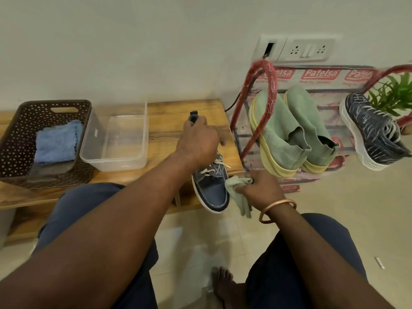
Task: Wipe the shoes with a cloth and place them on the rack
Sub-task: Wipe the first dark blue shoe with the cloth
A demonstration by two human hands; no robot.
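Observation:
A dark blue lace-up shoe (211,188) is held over the right end of the wooden bench (165,128), its toe pointing toward me. My left hand (197,139) grips its heel end from above. My right hand (260,186) holds a pale green cloth (239,197) against the shoe's right side. To the right stands the red shoe rack (256,103), with a pair of green slip-on shoes (289,134) and one dark patterned sneaker (374,132) on it.
A brown perforated basket (13,139) holding a folded blue cloth (56,141) sits at the bench's left, beside a clear plastic tub (116,161). A wall socket panel (298,49) is above the rack, a green plant (394,92) at far right. My knees and a bare foot are below.

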